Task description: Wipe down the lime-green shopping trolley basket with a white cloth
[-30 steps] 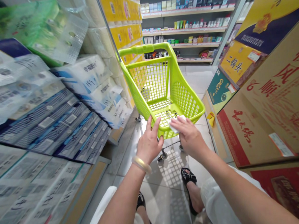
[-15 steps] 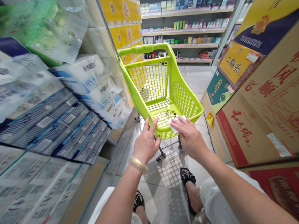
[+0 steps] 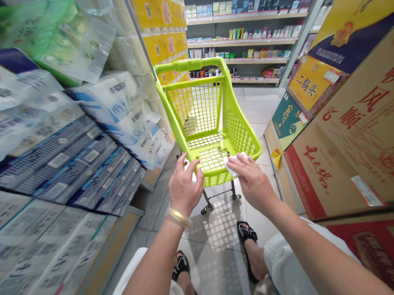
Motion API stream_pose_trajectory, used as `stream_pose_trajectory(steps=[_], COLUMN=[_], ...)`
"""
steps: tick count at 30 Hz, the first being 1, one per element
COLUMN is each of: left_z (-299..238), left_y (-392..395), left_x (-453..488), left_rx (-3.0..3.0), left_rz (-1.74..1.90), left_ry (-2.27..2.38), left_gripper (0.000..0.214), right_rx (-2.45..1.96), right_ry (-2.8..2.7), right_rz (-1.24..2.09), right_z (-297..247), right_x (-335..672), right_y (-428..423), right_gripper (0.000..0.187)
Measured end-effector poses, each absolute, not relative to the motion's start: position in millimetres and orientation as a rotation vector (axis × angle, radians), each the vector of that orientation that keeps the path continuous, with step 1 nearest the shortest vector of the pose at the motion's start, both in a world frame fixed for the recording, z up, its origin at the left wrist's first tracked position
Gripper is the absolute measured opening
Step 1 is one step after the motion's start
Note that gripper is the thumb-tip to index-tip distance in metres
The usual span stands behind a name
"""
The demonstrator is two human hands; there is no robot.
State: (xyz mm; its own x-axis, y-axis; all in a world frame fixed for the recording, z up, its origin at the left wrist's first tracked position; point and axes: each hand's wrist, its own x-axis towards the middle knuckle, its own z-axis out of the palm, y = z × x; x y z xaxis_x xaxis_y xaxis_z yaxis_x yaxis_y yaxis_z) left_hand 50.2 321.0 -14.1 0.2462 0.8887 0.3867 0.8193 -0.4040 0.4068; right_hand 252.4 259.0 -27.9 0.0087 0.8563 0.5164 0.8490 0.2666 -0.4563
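A bright green plastic shopping cart [image 3: 229, 102] stands before me on dark legs with small wheels. My right hand [image 3: 254, 178] presses a folded white tissue [image 3: 229, 165] onto the near rim of its basket, right of the middle. Most of that tissue is hidden beneath the fingers. At the basket's near left corner is my left hand [image 3: 184, 187], its fingers apart and bent, with nothing held. Whether its fingertips touch the rim I cannot tell. A gold bangle [image 3: 178, 218] circles the left wrist. Through the basket's open lattice the floor shows.
Stacked packs of paper goods [image 3: 93, 149] line the left side. Cardboard cartons [image 3: 334, 165] rise close on the right. Behind the cart, shelves [image 3: 244, 41] hold bottles and small boxes. My feet in black sandals [image 3: 247, 240] stand on the tiled floor [image 3: 210, 262].
The cart's near end has swung slightly left. My left hand has shifted left and a little down. My right hand has stayed nearly in place with the tissue, the rim moving beneath it.
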Motion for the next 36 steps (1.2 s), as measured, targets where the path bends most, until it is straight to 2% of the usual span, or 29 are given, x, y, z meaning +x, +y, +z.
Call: stream_pose_trajectory(steps=[3,9,13,17,21,23,25,36], left_z=[-14.6,-9.7,-8.3,-10.4,-9.0,-7.9,-7.9,-7.5], left_y=[324.7,326.8,315.6,301.1,294.9,294.9,295.8,304.2], left_x=[48.3,47.7,59.8,76.1,78.6,74.2,68.2,22.9], left_rx=[2.34,2.322,2.473,2.526,2.64,2.703,2.78,2.911], left_rz=[0.969,1.192,1.323,1.246,0.862,0.721,0.715,0.888], left_ry=[1.74,1.894,1.641,1.384,1.429,1.413,1.313,0.976], left_gripper=[0.028,0.039,0.037,0.04,0.026,0.031,0.038,0.035], right_rx=[-1.418,-1.496,-1.305,-1.204,-1.258,-1.224,-1.164,-1.129], right_ry=[-1.938,-1.683,-1.918,-1.947,-1.738,-1.783,-1.889,-1.904], right_rz=[0.042,-0.04,0.024,0.087,0.11,0.148,0.163,0.079], right_z=[-28.1,-28.7,-28.7,-24.0,-21.2,-21.7,-22.3,-20.2], right_x=[243.5,267.1,244.5,248.0,262.4,256.6,247.1,236.5], right_y=[257.8,263.0,258.1,259.7,264.3,263.2,261.1,266.0], right_gripper=[0.049,0.048,0.047,0.043,0.042,0.04,0.037,0.039])
